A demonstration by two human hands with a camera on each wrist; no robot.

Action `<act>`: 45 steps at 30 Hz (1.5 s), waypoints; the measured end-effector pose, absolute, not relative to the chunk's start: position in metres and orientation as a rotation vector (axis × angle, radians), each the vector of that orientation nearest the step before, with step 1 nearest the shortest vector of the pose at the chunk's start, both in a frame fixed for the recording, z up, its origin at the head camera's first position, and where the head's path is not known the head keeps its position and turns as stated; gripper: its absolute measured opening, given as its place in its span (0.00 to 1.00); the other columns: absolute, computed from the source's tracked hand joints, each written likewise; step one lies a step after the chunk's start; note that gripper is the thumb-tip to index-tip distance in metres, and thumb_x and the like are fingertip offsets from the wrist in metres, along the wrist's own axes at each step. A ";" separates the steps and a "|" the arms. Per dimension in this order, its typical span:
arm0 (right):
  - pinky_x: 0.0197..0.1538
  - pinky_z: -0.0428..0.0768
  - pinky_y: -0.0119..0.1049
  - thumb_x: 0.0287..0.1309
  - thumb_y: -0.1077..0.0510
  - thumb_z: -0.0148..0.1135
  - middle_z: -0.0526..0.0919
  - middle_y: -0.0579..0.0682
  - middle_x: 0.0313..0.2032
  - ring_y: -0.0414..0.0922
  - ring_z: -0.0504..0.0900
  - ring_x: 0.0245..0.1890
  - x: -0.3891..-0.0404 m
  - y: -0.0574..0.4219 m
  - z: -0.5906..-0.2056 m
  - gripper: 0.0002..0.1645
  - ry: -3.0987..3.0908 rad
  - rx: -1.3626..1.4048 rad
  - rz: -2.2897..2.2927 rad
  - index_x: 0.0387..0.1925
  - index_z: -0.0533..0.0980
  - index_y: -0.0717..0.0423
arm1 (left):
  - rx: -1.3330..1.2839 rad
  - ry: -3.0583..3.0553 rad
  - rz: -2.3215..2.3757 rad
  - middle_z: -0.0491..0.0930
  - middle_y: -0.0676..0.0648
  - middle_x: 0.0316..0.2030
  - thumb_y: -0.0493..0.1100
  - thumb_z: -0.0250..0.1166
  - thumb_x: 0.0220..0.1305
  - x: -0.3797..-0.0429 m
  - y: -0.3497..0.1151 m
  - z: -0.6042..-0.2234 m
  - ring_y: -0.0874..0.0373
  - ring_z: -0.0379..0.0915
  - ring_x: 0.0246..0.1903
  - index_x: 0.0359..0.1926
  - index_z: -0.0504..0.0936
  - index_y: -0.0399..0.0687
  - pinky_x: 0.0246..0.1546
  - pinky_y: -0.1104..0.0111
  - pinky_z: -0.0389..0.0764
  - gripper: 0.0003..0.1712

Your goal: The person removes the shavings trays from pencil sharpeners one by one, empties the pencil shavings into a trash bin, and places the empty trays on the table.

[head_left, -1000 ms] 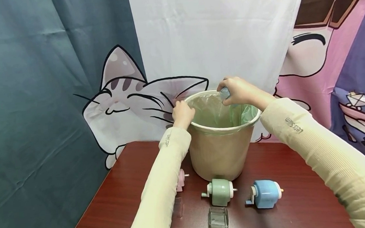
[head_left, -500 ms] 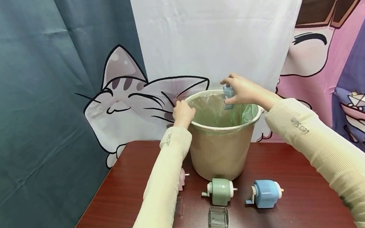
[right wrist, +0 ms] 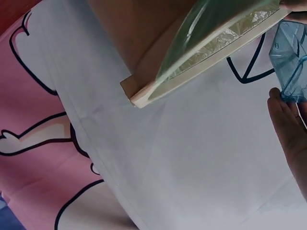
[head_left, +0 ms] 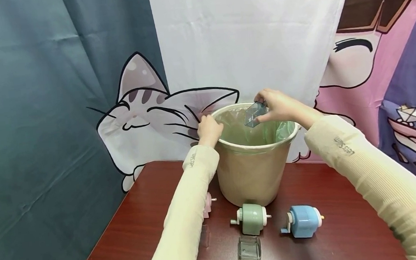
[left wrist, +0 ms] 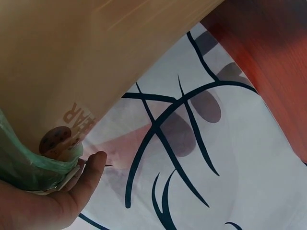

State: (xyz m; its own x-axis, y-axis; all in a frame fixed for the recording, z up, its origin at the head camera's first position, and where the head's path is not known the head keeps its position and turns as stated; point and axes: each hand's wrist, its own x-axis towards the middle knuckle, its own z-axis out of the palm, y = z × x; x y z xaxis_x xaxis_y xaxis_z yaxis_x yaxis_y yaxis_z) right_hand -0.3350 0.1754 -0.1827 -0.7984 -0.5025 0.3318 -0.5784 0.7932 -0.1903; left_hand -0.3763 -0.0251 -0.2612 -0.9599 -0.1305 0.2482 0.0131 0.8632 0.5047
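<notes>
My left hand (head_left: 209,130) grips the near-left rim of a beige trash bin (head_left: 252,171), its fingers curled over the edge. In the left wrist view, its thumb lies along the outside of the bin by the green liner bag (left wrist: 33,167). Over the bin's mouth, my right hand (head_left: 278,106) pinches a clear blue plastic shavings drawer (head_left: 253,114) between thumb and fingers. The drawer is tilted in the head view. In the right wrist view, the same blue drawer (right wrist: 290,62) sits at the right edge, partly cut off.
On the dark red table (head_left: 137,218) stand a green crank pencil sharpener (head_left: 252,220), a blue one (head_left: 303,221) and a pink one (head_left: 207,206) partly behind my left sleeve. A grey clear drawer (head_left: 249,250) lies in front, and a faint pinkish clear drawer (head_left: 204,237) beside the sleeve.
My right hand has shifted slightly right and turned the blue drawer, so more of it shows and it tilts left over the bin. The left hand stays on the rim.
</notes>
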 end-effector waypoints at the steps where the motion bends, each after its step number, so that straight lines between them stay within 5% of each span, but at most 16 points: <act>1: 0.52 0.73 0.51 0.42 0.58 0.71 0.77 0.66 0.41 0.58 0.76 0.43 -0.335 0.176 -0.183 0.31 -2.711 0.833 0.419 0.46 0.72 0.72 | 0.085 -2.760 -0.754 0.74 0.39 0.53 0.48 0.58 0.61 -0.376 -0.024 -0.261 0.42 0.75 0.51 0.54 0.74 0.37 0.49 0.56 0.77 0.25; 16: 0.54 0.75 0.52 0.44 0.62 0.69 0.79 0.71 0.43 0.62 0.79 0.45 -0.334 0.182 -0.191 0.31 -2.793 0.692 0.667 0.49 0.70 0.77 | 0.143 -2.586 -0.940 0.81 0.39 0.45 0.45 0.59 0.57 -0.376 -0.030 -0.265 0.42 0.78 0.46 0.42 0.81 0.38 0.45 0.53 0.78 0.17; 21: 0.54 0.75 0.51 0.47 0.62 0.67 0.78 0.72 0.45 0.62 0.79 0.47 -0.332 0.180 -0.194 0.32 -2.766 0.650 0.800 0.51 0.69 0.77 | 0.139 -2.413 -1.199 0.82 0.38 0.45 0.45 0.59 0.58 -0.376 -0.038 -0.268 0.41 0.77 0.47 0.45 0.81 0.37 0.49 0.54 0.76 0.18; 28: 0.54 0.76 0.49 0.50 0.62 0.66 0.78 0.72 0.47 0.62 0.79 0.49 -0.329 0.177 -0.203 0.31 -2.735 0.617 0.911 0.53 0.68 0.76 | -0.005 -2.204 -1.405 0.74 0.36 0.57 0.41 0.60 0.59 -0.364 -0.041 -0.282 0.41 0.70 0.58 0.58 0.74 0.35 0.60 0.56 0.68 0.27; 35: 0.53 0.76 0.48 0.52 0.61 0.66 0.79 0.69 0.45 0.59 0.79 0.47 -0.320 0.179 -0.210 0.29 -2.649 0.617 1.009 0.53 0.70 0.72 | -0.260 -2.117 -1.280 0.69 0.36 0.58 0.39 0.61 0.57 -0.346 -0.048 -0.289 0.41 0.66 0.59 0.58 0.74 0.37 0.60 0.52 0.66 0.26; 45: 0.51 0.73 0.38 0.55 0.58 0.64 0.78 0.64 0.43 0.54 0.77 0.45 -0.315 0.179 -0.219 0.27 -2.636 0.586 1.067 0.53 0.72 0.70 | -0.257 -2.055 -1.494 0.71 0.33 0.56 0.39 0.62 0.57 -0.316 -0.047 -0.297 0.42 0.67 0.58 0.56 0.75 0.34 0.60 0.53 0.66 0.25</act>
